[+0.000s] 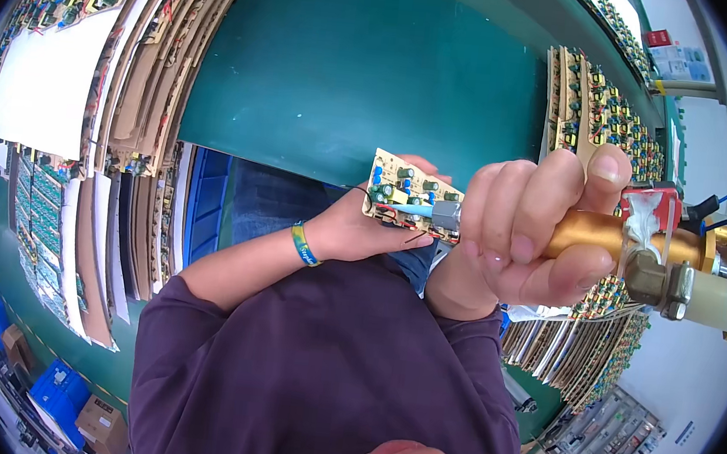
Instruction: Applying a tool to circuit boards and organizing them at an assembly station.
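Note:
My left hand [355, 228] grips a small tan circuit board [397, 180], its thumb along the near edge and fingertips showing beyond the far edge. Green and blue cylindrical parts and yellow blocks stand on the board, and thin wires stick out of it. Wrapped around a brass-coloured dispensing gun [588, 235] are the fingers of my right hand [526, 216]. The gun's pale blue tapered nozzle [413, 208] points left, over the components. Whether the tip touches the board I cannot tell. My right hand hides the board's right end.
A green work table [361, 69] lies beyond my hands. Tall stacks of boards with cardboard sheets [155, 76] stand at left, another board stack [607, 110] at far right. A hose fitting [660, 282] joins the gun. Blue bins [59, 390] sit at lower left.

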`<action>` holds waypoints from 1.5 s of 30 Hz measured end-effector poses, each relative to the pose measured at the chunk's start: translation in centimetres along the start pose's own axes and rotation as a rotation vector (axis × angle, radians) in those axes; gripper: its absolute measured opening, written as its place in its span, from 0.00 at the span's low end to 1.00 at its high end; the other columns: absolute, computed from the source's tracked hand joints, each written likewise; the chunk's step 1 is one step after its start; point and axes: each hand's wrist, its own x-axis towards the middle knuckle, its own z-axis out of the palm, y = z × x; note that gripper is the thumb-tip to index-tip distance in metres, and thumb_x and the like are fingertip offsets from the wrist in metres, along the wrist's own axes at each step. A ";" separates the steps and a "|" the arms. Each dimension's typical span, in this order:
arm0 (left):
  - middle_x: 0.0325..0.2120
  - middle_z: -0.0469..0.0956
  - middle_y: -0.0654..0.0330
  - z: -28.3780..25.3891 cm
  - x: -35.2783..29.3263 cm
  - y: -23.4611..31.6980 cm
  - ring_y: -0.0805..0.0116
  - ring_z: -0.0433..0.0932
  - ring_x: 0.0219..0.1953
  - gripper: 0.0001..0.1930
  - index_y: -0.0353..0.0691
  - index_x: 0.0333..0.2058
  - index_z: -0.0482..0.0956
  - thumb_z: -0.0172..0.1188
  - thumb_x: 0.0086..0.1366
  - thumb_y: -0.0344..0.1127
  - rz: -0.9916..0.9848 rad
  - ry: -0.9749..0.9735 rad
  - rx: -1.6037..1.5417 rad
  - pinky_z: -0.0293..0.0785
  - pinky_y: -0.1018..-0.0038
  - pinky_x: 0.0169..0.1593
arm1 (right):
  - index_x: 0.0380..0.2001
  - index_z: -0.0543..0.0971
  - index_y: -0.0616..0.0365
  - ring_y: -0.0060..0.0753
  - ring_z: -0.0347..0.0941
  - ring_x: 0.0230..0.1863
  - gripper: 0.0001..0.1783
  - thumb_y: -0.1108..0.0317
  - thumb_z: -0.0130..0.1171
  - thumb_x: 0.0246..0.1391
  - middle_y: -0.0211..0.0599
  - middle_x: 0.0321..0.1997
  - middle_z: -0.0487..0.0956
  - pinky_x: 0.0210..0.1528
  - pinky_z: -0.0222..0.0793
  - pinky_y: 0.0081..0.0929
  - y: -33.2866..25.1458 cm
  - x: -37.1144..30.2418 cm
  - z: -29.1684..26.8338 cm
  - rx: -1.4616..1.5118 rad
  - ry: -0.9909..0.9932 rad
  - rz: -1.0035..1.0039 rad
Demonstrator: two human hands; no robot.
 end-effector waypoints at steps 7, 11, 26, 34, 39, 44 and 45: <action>0.54 0.68 0.59 0.1 -0.1 -0.1 0.73 0.67 0.54 0.35 0.40 0.57 0.55 0.64 0.54 0.25 -0.024 -0.013 -0.082 0.65 0.74 0.57 | 0.55 0.58 0.56 0.18 0.60 0.15 0.28 0.51 0.49 0.59 0.27 0.22 0.65 0.15 0.62 0.16 0.0 0.0 0.0 -0.009 0.001 -0.003; 0.54 0.68 0.59 0.0 0.0 -0.1 0.73 0.67 0.55 0.35 0.41 0.57 0.54 0.64 0.54 0.25 0.017 -0.015 -0.009 0.65 0.74 0.57 | 0.55 0.57 0.56 0.18 0.60 0.15 0.29 0.51 0.50 0.59 0.27 0.21 0.65 0.15 0.62 0.17 0.0 0.1 -0.1 -0.006 -0.011 -0.007; 0.55 0.67 0.56 0.1 0.0 0.0 0.71 0.66 0.56 0.34 0.41 0.56 0.56 0.62 0.53 0.20 -0.036 -0.003 -0.136 0.67 0.74 0.56 | 0.60 0.53 0.58 0.21 0.63 0.16 0.34 0.53 0.51 0.58 0.30 0.24 0.67 0.16 0.64 0.18 -0.3 0.5 -0.1 0.024 0.069 -0.004; 0.59 0.60 0.55 -0.2 -0.4 -0.5 0.68 0.64 0.58 0.34 0.42 0.59 0.53 0.57 0.56 0.17 0.078 -0.110 -0.190 0.67 0.71 0.57 | 0.59 0.54 0.58 0.20 0.62 0.16 0.34 0.51 0.51 0.58 0.30 0.23 0.67 0.16 0.64 0.18 -0.2 0.2 -0.1 -0.016 0.084 0.003; 0.60 0.59 0.54 -0.3 -0.4 -0.8 0.69 0.63 0.59 0.33 0.40 0.59 0.52 0.55 0.57 0.17 0.123 -0.129 -0.102 0.66 0.72 0.57 | 0.59 0.54 0.57 0.19 0.61 0.16 0.33 0.51 0.50 0.59 0.29 0.23 0.66 0.16 0.63 0.17 -0.2 0.0 -0.2 -0.012 0.077 0.010; 0.60 0.58 0.54 -0.3 -0.5 -0.4 0.69 0.63 0.59 0.33 0.39 0.59 0.52 0.55 0.57 0.18 0.108 -0.137 -0.077 0.66 0.72 0.57 | 0.59 0.55 0.56 0.18 0.61 0.16 0.31 0.51 0.49 0.59 0.28 0.22 0.65 0.16 0.63 0.16 -0.2 0.0 -0.4 -0.035 0.041 0.010; 0.60 0.58 0.54 -0.2 -0.6 -0.5 0.68 0.62 0.60 0.33 0.39 0.59 0.52 0.55 0.57 0.18 0.078 -0.137 -0.115 0.65 0.71 0.58 | 0.58 0.55 0.56 0.17 0.61 0.15 0.31 0.51 0.49 0.59 0.28 0.22 0.65 0.16 0.63 0.16 -0.2 0.0 -0.5 -0.042 0.020 0.006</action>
